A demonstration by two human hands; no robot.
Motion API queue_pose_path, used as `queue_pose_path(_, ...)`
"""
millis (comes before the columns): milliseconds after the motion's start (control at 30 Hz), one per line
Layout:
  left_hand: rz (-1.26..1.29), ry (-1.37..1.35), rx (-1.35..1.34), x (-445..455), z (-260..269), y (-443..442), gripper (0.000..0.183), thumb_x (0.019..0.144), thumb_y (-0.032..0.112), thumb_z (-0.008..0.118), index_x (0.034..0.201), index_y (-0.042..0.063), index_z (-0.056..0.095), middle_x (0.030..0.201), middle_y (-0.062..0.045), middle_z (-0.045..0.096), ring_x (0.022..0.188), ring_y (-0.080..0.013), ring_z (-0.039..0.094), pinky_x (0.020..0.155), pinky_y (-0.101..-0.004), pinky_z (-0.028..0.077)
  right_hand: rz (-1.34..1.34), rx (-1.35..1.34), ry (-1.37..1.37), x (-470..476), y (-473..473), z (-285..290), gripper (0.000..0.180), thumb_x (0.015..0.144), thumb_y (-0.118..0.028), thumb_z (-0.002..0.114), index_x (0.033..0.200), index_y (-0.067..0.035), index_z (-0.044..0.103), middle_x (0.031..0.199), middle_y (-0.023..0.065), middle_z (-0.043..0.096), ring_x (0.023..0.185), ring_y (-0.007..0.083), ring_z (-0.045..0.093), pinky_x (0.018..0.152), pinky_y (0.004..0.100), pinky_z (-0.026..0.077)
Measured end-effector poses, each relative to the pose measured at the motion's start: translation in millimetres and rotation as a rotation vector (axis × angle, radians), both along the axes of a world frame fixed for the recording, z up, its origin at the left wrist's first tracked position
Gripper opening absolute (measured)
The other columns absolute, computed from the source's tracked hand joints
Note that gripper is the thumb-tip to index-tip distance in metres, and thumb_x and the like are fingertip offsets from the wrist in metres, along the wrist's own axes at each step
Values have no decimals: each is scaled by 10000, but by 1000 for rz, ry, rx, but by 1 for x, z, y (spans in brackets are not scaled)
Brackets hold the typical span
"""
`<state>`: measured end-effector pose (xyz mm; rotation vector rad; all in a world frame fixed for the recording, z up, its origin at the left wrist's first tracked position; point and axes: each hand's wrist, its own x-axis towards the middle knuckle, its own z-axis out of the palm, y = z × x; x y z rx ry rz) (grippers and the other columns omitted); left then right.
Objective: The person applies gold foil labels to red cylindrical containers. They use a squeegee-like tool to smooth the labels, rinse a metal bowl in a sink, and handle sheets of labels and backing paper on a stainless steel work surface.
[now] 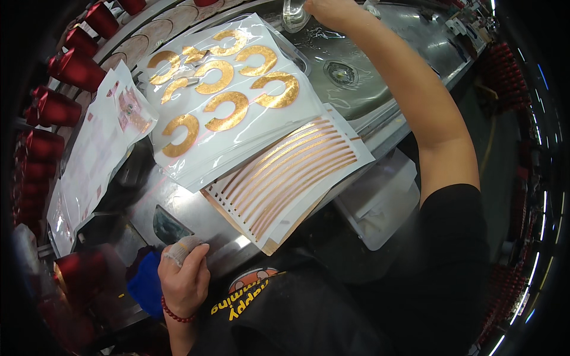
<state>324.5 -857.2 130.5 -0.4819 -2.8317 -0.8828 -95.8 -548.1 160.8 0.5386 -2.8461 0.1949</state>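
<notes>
My left hand (185,276) is low on the left, fingers curled, with a whitish wrap on one finger and a red bead bracelet at the wrist. Just beyond its knuckles is a dark, flat scraper-like piece (171,226); whether my fingers grip it is hidden. At the top edge, partly cut off, my right hand (331,12) grips a clear cup-like container (295,17) over a wet metal basin (365,95). Between my hands lie clear-covered sheets of gold C-shaped decals (227,111). They overlap a sheet of curved gold strips (289,173).
Shiny red cups (80,69) line the left side beside a row of round plates. Another red cup (84,271) stands near my left hand, by a blue cloth (147,282). White printed sheets (95,155) lean at the left. A translucent bin (378,202) sits below the table edge.
</notes>
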Motion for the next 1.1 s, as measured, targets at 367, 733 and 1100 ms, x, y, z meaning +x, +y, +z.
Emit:
queue_pose_path(367,14,21,19,-6,-5,5,275,726,-97,651,988,-15,674,950,-174,674,843,-352,642,789,-407,498,214,437,101,91,230,1,131,781,15,656,879,-43,591,980,59,556,950,284,576,845,392,514)
queue_pose_path(733,27,10,-31,1,-4,11,257,749,-97,642,991,-15,675,972,-178,670,876,-349,636,794,-400,499,270,424,112,122,245,-23,109,748,20,642,815,-38,577,920,76,549,914,279,580,785,387,512)
queue_pose_path(1100,28,13,-19,3,-7,6,256,745,-81,648,989,-7,681,969,-179,670,856,-354,628,769,-406,499,315,-19,-7,120,192,-69,219,736,67,654,927,-29,605,969,90,589,947,299,617,805,381,505)
